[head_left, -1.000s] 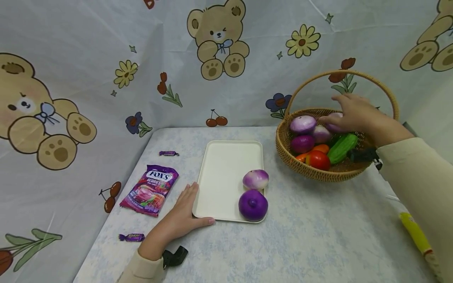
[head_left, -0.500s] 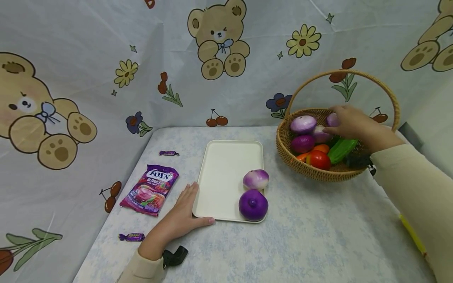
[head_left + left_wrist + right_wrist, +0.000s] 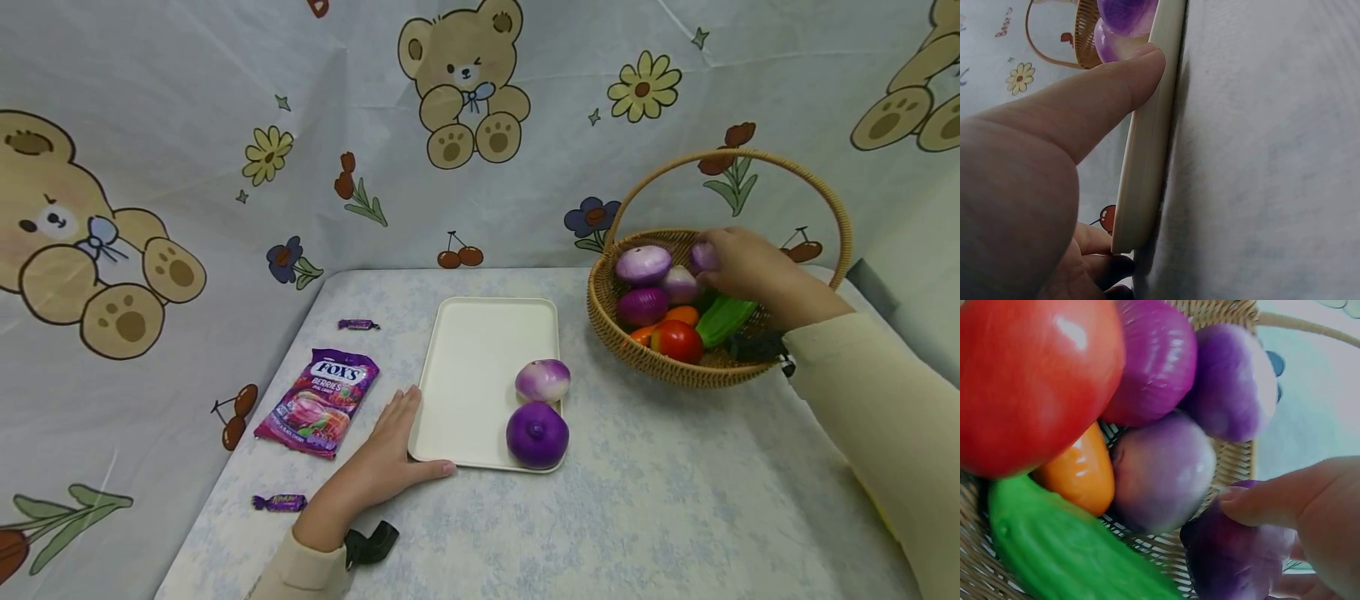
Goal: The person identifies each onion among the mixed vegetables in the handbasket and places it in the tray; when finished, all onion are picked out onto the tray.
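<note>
My right hand (image 3: 750, 262) reaches into the wicker basket (image 3: 660, 371) and grips a purple onion (image 3: 1235, 550) at its back right, thumb on one side and fingers round the other. Beside that onion lie a pale purple onion (image 3: 1166, 472), a magenta onion (image 3: 1154, 362) and a purple-and-white onion (image 3: 1232, 381). With fingers spread straight, my left hand (image 3: 378, 458) touches the near left corner of the white tray (image 3: 468, 375); its thumb (image 3: 1138, 78) lies along the near rim. On the tray's right side are a purple-and-white onion (image 3: 542, 381) and a deep purple round vegetable (image 3: 537, 435).
The basket also holds a tomato (image 3: 677, 341), a cucumber (image 3: 726, 320) and orange vegetables (image 3: 1082, 472); its tall handle (image 3: 750, 154) arches over them. Left of the tray lie a purple candy bag (image 3: 322, 404) and two wrapped candies, one far (image 3: 358, 324) and one near (image 3: 279, 503).
My right hand has lowered into the basket and closed its fingers round the purple onion at the back right. The left hand and tray have stayed still.
</note>
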`<state>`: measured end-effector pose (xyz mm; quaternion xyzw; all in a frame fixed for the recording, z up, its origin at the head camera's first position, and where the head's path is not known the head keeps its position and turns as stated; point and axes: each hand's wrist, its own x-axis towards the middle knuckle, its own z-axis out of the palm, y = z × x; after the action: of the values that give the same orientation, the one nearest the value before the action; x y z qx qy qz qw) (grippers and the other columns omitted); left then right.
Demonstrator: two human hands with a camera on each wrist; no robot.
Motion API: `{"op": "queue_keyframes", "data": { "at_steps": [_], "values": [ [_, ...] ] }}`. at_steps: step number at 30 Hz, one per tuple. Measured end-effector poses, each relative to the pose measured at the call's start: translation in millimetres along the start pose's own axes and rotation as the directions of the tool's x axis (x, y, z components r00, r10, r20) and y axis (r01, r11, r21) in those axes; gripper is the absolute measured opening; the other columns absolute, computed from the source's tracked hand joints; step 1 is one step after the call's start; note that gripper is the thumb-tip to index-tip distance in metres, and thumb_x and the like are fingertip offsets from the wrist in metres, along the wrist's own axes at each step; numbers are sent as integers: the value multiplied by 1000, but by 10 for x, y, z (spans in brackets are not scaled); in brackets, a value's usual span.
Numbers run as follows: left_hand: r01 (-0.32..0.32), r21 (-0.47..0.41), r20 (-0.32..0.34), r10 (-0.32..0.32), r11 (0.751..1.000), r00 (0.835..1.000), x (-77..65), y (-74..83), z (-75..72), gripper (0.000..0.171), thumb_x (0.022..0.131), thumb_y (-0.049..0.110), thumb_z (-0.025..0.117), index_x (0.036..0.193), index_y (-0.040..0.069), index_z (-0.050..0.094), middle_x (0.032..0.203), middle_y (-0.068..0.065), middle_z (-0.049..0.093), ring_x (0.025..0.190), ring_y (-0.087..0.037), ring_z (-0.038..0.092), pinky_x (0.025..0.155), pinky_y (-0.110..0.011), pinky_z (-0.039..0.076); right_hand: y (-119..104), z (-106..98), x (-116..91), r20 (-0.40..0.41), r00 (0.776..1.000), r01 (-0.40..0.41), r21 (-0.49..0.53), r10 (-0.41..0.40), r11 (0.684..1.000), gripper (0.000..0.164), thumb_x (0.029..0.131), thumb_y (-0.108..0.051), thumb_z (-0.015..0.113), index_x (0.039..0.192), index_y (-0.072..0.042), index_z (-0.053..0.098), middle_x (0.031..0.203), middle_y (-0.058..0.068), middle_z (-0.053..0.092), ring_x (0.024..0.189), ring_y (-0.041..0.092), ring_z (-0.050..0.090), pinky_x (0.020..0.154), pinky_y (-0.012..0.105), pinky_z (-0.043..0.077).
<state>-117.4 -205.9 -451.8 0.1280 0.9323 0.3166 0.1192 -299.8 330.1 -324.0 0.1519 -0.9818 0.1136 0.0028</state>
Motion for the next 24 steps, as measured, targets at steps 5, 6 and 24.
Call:
{"op": "queue_keyframes", "data": {
  "at_steps": [5,6,24],
  "values": [
    [-1,0,1,1,1000,1000,-4,-1,-2,132,81,70,81,169,3,9,175,-13,7,159,-32,-4,122,-62,6,-111,-66,-64,-38,999,37,23,-36,999,58,97,-10,72,141,17,46,132,44,51,122,60,48,103,73,37],
    [0,1,4,0,1000,1000,-4,1,-4,132,81,70,81,169,3,8,175,-13,7,159,-31,-5,122,-62,6,-143,-85,-85,-44,998,43,31,-41,999,58,98,-11,72,142,16,46,133,44,51,122,59,48,103,73,37],
    [12,14,12,-12,1000,1000,7,6,-7,134,80,73,80,169,5,6,175,-11,4,159,-29,-6,122,-61,7,-1300,-122,-498,-208,953,261,184,-222,948,65,97,-18,80,152,-4,50,146,21,55,127,44,54,98,66,50]
  ]
}}
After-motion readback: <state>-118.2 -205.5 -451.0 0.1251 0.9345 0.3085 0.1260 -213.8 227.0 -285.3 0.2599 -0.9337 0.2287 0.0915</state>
